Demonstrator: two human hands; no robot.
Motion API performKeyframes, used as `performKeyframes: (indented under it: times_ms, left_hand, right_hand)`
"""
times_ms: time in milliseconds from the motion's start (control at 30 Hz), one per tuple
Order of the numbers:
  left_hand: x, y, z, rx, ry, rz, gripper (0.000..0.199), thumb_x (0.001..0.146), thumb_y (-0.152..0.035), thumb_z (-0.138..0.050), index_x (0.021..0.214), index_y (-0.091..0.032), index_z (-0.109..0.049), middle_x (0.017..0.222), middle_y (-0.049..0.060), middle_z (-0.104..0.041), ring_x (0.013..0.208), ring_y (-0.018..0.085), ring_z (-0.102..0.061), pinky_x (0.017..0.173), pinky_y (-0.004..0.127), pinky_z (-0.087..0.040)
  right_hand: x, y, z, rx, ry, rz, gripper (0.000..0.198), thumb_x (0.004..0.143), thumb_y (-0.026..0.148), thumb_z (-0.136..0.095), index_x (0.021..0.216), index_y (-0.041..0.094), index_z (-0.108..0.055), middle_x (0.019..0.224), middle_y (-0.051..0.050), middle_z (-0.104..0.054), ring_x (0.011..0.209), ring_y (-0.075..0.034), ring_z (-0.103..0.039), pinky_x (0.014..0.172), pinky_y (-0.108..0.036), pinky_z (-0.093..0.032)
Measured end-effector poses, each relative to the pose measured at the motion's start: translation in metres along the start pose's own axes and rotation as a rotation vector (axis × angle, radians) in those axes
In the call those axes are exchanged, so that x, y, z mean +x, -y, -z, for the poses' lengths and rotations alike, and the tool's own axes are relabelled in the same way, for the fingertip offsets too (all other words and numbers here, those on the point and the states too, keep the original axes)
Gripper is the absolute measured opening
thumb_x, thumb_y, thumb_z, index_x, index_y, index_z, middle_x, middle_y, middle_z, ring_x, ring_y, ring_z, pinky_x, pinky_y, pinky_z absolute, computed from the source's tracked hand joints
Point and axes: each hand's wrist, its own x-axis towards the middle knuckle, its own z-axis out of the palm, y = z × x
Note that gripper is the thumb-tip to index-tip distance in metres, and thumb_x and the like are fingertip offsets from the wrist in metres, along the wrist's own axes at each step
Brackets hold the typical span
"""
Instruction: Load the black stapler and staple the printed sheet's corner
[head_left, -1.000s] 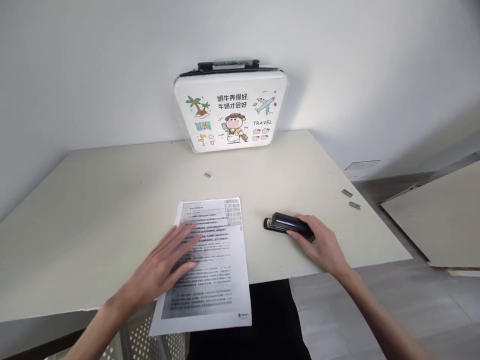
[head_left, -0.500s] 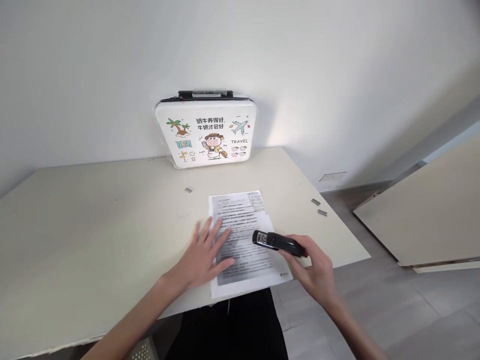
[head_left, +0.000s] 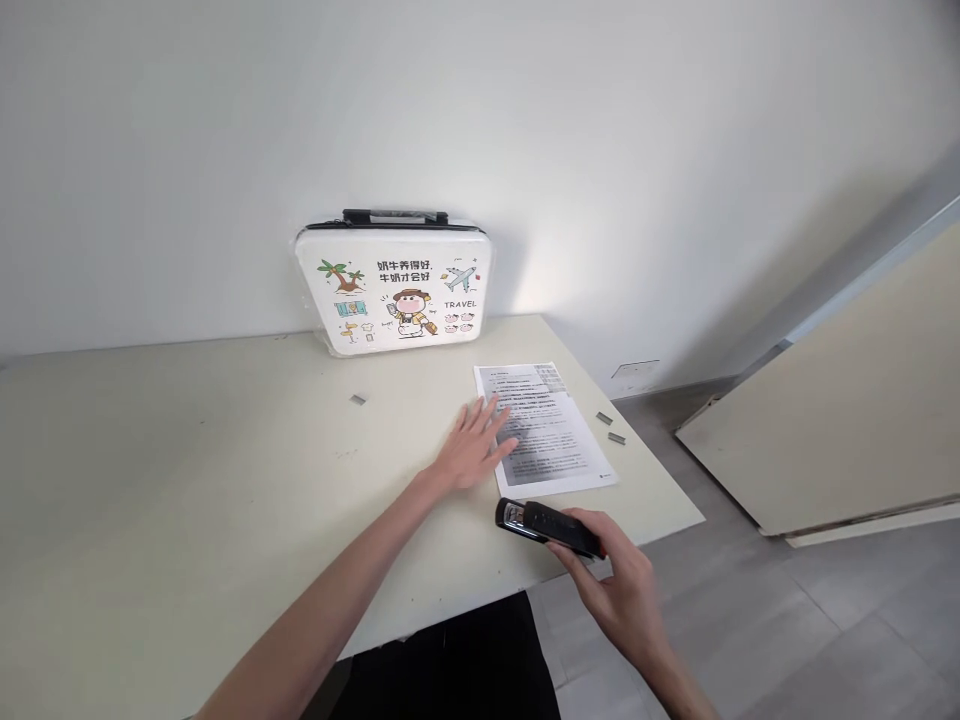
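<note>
Printed sheets of paper [head_left: 551, 430] lie on the right part of the table, dense with dark lines of text. Flat on their left edge rests my left hand [head_left: 472, 448], its fingers spread. My right hand [head_left: 619, 570] grips a black stapler [head_left: 551, 526] near the table's front edge, just below the paper. The stapler's metal front end points left, and its rear is covered by my fingers. Whether the paper is one sheet or a thin stack I cannot tell.
A white case [head_left: 397, 290] with cartoon prints leans against the wall at the back. Two strips of staples [head_left: 610, 428] lie right of the paper, near the table's right edge. Another staple strip [head_left: 358, 400] lies left of it. A pale panel [head_left: 840, 420] stands at far right.
My left hand and the paper have moved away from me across the table, toward the back. The stapler, before over the paper, is now in front of its lower edge. The view has shifted slightly.
</note>
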Motion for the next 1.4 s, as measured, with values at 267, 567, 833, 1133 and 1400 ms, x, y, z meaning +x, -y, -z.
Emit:
performKeyframes:
  times_ms: [267, 567, 833, 1133, 1400]
  left_hand:
    - [-0.164, 0.013, 0.039, -0.278, -0.205, 0.213, 0.051, 0.110, -0.051, -0.043, 0.159, -0.035, -0.045, 0.163, 0.003, -0.051, 0.151, 0.026, -0.047, 0.123, 0.050, -0.042]
    - [-0.223, -0.005, 0.040, -0.381, -0.431, 0.457, 0.041, 0.107, -0.051, -0.051, 0.143, -0.033, -0.059, 0.147, 0.004, -0.066, 0.139, 0.030, -0.060, 0.101, 0.044, -0.062]
    - [-0.223, -0.005, 0.035, -0.534, -0.504, 0.429, 0.038, 0.108, -0.047, -0.051, 0.139, -0.026, -0.059, 0.143, 0.009, -0.068, 0.137, 0.027, -0.062, 0.117, 0.046, -0.051]
    - [-0.221, -0.011, 0.036, -0.596, -0.609, 0.543, 0.039, 0.107, -0.050, -0.051, 0.136, -0.026, -0.061, 0.145, 0.010, -0.065, 0.135, 0.027, -0.061, 0.114, 0.044, -0.048]
    - [-0.222, -0.014, 0.040, -0.627, -0.665, 0.563, 0.040, 0.108, -0.052, -0.046, 0.131, -0.025, -0.065, 0.141, 0.010, -0.066, 0.132, 0.028, -0.061, 0.116, 0.043, -0.042]
  right_hand:
    - [0.004, 0.013, -0.041, 0.140, 0.205, -0.032, 0.016, 0.102, 0.033, -0.063, 0.117, 0.028, -0.065, 0.104, -0.007, -0.076, 0.094, -0.025, -0.074, 0.078, -0.036, -0.063]
    - [0.034, 0.050, -0.104, 0.213, 0.404, 0.017, 0.020, 0.103, 0.035, -0.062, 0.121, 0.027, -0.063, 0.117, -0.008, -0.074, 0.110, -0.027, -0.070, 0.094, -0.043, -0.059]
    - [0.024, 0.047, -0.097, 0.376, 0.362, -0.221, 0.037, 0.112, 0.038, -0.034, 0.135, 0.024, -0.060, 0.134, -0.010, -0.071, 0.125, -0.022, -0.067, 0.109, -0.040, -0.054]
    - [0.025, 0.045, -0.099, 0.454, 0.372, -0.254, 0.041, 0.112, 0.043, -0.033, 0.137, 0.028, -0.062, 0.140, -0.008, -0.070, 0.129, -0.023, -0.066, 0.111, -0.040, -0.052]
    - [0.020, 0.045, -0.101, 0.363, 0.404, -0.206, 0.032, 0.105, 0.043, -0.055, 0.132, 0.028, -0.063, 0.131, -0.008, -0.071, 0.120, -0.027, -0.068, 0.101, -0.043, -0.057]
